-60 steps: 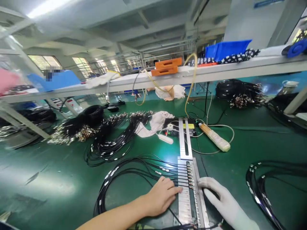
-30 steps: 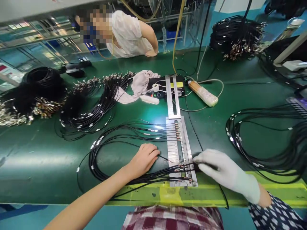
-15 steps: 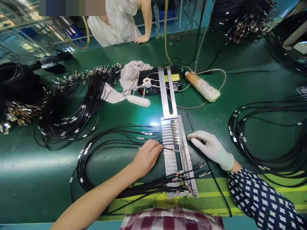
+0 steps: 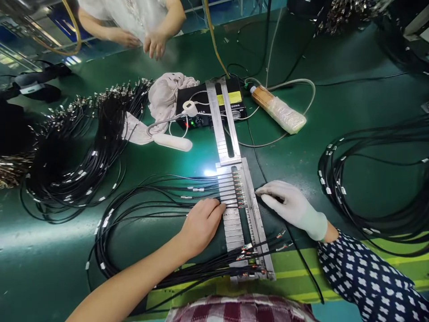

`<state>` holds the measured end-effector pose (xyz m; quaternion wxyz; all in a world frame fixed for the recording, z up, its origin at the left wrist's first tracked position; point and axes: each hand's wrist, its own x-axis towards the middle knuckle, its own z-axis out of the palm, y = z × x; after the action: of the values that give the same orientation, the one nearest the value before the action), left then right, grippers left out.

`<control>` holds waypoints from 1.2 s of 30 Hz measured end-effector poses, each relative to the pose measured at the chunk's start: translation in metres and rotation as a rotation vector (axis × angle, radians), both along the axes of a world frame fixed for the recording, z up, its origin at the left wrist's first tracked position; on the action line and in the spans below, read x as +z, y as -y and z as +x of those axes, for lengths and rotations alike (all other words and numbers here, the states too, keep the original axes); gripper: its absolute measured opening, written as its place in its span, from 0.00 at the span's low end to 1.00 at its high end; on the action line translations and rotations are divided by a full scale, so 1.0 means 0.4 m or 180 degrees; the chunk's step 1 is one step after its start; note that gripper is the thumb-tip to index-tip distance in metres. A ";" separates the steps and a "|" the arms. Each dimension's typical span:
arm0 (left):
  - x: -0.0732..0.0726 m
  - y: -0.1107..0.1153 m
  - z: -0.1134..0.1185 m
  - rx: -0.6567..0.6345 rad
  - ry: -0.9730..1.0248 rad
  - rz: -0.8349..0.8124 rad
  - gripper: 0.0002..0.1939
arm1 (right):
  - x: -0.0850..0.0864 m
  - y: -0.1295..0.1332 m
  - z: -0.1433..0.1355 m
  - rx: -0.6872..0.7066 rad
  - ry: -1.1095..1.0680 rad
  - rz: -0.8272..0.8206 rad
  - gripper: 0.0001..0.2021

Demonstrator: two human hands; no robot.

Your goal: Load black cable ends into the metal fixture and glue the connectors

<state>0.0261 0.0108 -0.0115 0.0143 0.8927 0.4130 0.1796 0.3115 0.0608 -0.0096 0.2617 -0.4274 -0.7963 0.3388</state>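
Observation:
A slotted metal fixture (image 4: 234, 228) lies on the green table, with several black cables side by side in its upper grooves and their metal-tipped ends over the slot. My bare left hand (image 4: 203, 223) pinches a black cable (image 4: 174, 215) at the fixture's left edge. Gloved in white, my right hand (image 4: 291, 203) rests just right of the fixture, thumb and forefinger close together at its edge; what they hold, if anything, is too small to make out. Loose cable ends (image 4: 248, 255) lie across the fixture's lower part.
Behind the fixture stands a black box (image 4: 194, 100) with a white cloth (image 4: 167, 94) and a wrapped handle (image 4: 284, 114) beside it. Cable bundles lie left (image 4: 97, 152) and right (image 4: 335, 179). Across the table are a person's hands (image 4: 156, 44).
The camera view has shifted. The cable at my left hand now lies in line with the others in the grooves. The person opposite has lifted a hand off the table and brought both hands together.

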 end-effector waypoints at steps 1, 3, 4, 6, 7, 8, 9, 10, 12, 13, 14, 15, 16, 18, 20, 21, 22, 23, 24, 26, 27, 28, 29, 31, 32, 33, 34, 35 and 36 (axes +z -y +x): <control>0.002 -0.001 -0.002 -0.0024 0.0019 -0.0042 0.09 | 0.001 0.000 -0.001 0.0000 0.0002 -0.0007 0.13; 0.005 -0.004 -0.006 -0.0083 0.0100 -0.0174 0.09 | 0.003 -0.001 -0.002 0.0001 0.0008 -0.0010 0.14; 0.007 -0.005 -0.008 -0.0113 0.0139 -0.0256 0.09 | 0.004 -0.001 -0.002 0.0002 0.0005 0.0001 0.14; 0.013 -0.008 -0.010 -0.0149 0.0189 -0.0389 0.10 | 0.005 -0.001 -0.003 0.0001 0.0001 0.0012 0.13; 0.016 -0.009 -0.010 -0.0165 0.0193 -0.0419 0.10 | 0.005 -0.001 -0.004 -0.0004 0.0001 0.0009 0.13; 0.019 -0.009 -0.009 -0.0182 0.0187 -0.0417 0.10 | 0.006 -0.001 -0.004 -0.0011 0.0001 0.0004 0.12; 0.022 -0.009 -0.007 -0.0193 0.0187 -0.0395 0.10 | 0.006 -0.001 -0.004 -0.0019 0.0001 -0.0002 0.12; 0.023 -0.008 -0.006 -0.0198 0.0200 -0.0384 0.10 | 0.007 0.000 -0.005 -0.0024 0.0000 -0.0006 0.12; 0.022 -0.007 -0.004 -0.0204 0.0279 -0.0438 0.10 | 0.007 0.000 -0.005 -0.0030 -0.0003 -0.0005 0.12; 0.020 -0.007 -0.004 -0.0200 0.0347 -0.0502 0.10 | 0.007 0.001 -0.005 -0.0028 -0.0008 0.0001 0.12; 0.015 -0.008 -0.005 -0.0201 0.0430 -0.0579 0.11 | 0.007 0.001 -0.005 -0.0027 -0.0012 0.0012 0.12; 0.010 -0.010 -0.006 -0.0212 0.0522 -0.0661 0.11 | 0.006 0.001 -0.004 -0.0025 -0.0014 0.0022 0.11; 0.004 -0.012 -0.008 -0.0232 0.0622 -0.0741 0.12 | 0.005 0.001 -0.004 -0.0024 -0.0013 0.0028 0.12; -0.007 -0.016 -0.013 -0.0272 0.0852 -0.0888 0.12 | 0.004 0.002 -0.003 -0.0020 0.0000 0.0035 0.12; -0.013 -0.015 -0.020 -0.0295 0.1017 -0.0951 0.14 | 0.002 0.003 -0.002 -0.0026 0.0031 0.0041 0.12; -0.015 -0.011 -0.024 -0.0282 0.1020 -0.0924 0.15 | 0.002 0.003 -0.001 -0.0035 0.0042 0.0048 0.12; -0.015 -0.006 -0.029 -0.0242 0.0954 -0.0860 0.16 | 0.001 0.003 -0.001 -0.0037 0.0048 0.0053 0.12; -0.015 0.000 -0.033 -0.0175 0.0834 -0.0782 0.17 | 0.001 0.003 -0.001 -0.0041 0.0049 0.0053 0.12; -0.015 0.008 -0.037 -0.0097 0.0688 -0.0712 0.19 | 0.001 0.002 -0.001 -0.0040 0.0047 0.0046 0.12; -0.017 0.025 -0.040 0.0040 0.0472 -0.0591 0.21 | 0.000 0.000 0.000 -0.0031 0.0036 0.0021 0.12; -0.019 0.033 -0.039 0.0086 0.0425 -0.0529 0.21 | -0.002 0.000 0.000 -0.0032 0.0032 0.0006 0.13; -0.021 0.041 -0.037 0.0110 0.0406 -0.0469 0.21 | -0.003 -0.001 0.000 -0.0036 0.0030 -0.0008 0.13; -0.023 0.047 -0.034 0.0125 0.0404 -0.0408 0.20 | -0.006 -0.002 0.000 -0.0048 0.0024 -0.0020 0.13; -0.023 0.054 -0.025 0.0144 0.0415 -0.0322 0.18 | -0.010 -0.002 0.000 -0.0096 0.0013 -0.0035 0.12; -0.020 0.051 -0.020 0.0133 0.0414 -0.0346 0.18 | -0.010 -0.003 0.000 -0.0145 0.0014 -0.0039 0.12; -0.015 0.043 -0.016 0.0114 0.0420 -0.0431 0.17 | -0.009 -0.003 -0.002 -0.0200 0.0037 -0.0049 0.12; -0.008 0.026 -0.011 0.0146 0.0425 -0.0587 0.16 | -0.007 -0.004 -0.006 -0.0247 0.0119 -0.0080 0.11; 0.001 0.002 -0.006 0.0253 0.0425 -0.0784 0.15 | -0.002 -0.005 -0.012 -0.0283 0.0255 -0.0125 0.10; 0.011 -0.031 0.000 0.0426 0.0426 -0.0968 0.14 | 0.005 -0.006 -0.020 -0.0299 0.0422 -0.0173 0.10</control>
<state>0.0259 0.0230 -0.0072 0.1647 0.8368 0.4920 0.1746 0.3033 0.0632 -0.0075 0.2123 -0.4927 -0.7815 0.3186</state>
